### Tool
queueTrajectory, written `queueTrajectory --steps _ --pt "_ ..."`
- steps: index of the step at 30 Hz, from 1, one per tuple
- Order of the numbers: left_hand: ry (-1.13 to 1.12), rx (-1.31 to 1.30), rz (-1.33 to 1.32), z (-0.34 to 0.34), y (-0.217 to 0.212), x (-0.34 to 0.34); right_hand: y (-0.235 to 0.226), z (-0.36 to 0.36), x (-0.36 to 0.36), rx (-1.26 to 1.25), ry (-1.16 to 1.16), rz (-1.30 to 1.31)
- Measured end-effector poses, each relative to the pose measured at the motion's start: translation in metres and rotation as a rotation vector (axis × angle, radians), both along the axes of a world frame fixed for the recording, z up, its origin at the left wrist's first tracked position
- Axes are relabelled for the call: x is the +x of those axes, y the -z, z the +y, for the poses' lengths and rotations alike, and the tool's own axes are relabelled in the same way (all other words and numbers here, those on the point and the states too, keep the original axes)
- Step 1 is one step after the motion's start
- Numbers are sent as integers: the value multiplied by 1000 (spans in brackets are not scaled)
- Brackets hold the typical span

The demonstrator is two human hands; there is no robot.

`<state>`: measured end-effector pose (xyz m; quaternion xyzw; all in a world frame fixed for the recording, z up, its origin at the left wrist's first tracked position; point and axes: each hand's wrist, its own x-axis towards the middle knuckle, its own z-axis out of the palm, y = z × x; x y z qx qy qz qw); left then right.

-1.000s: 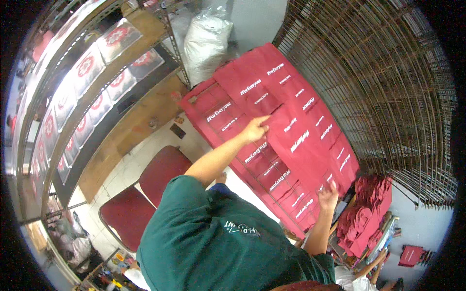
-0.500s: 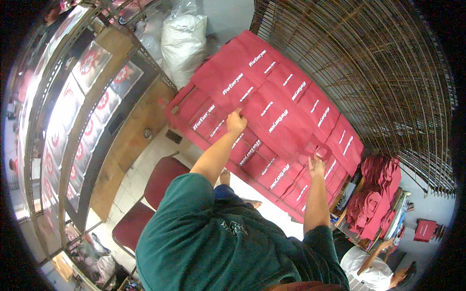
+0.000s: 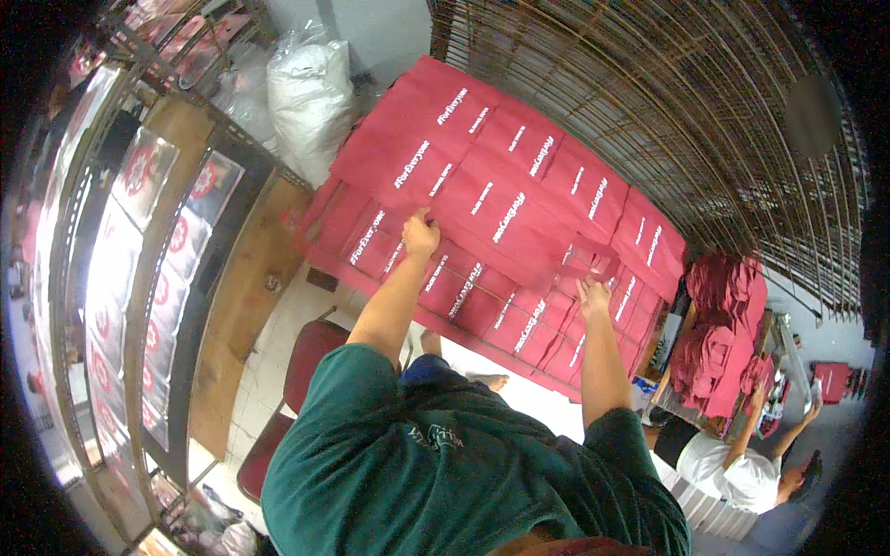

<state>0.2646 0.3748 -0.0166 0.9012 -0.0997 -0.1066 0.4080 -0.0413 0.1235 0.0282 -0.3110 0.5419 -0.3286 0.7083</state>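
Wide table [image 3: 324, 199] spread with overlapping rows of red printed bags [image 3: 519, 195], reaching out ahead of both hands, left hand [image 3: 420, 233] closed, pinching a bag edge, right hand [image 3: 593, 295] fingers curled, gripping a lifted red bag [image 3: 593, 259] just above it

The flat bags [image 3: 501, 199] laid in overlapping rows are deep red with short lines of white lettering, and the heap of bags [image 3: 718, 334] at the right is the same red. The person's T-shirt [image 3: 445, 463] is dark green; a co-worker's shirt [image 3: 732, 473] is white. The 2 stools [image 3: 306, 357] are dark red, the stuffed sack [image 3: 311, 93] white.
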Motion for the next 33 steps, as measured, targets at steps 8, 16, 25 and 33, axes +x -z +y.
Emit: queueTrajectory --steps 8,16,25,33 --pt "-7 -81 -77 2 9 1 7 9 -1 -30 96 41" --pt "15 -226 -263 42 -8 -25 37 -17 -119 -243 70 591" --pt "565 116 -431 151 19 -182 -79 -84 -365 -844 796 901" --pt "481 151 -134 128 9 -294 -125 -124 -512 -879 413 1522"
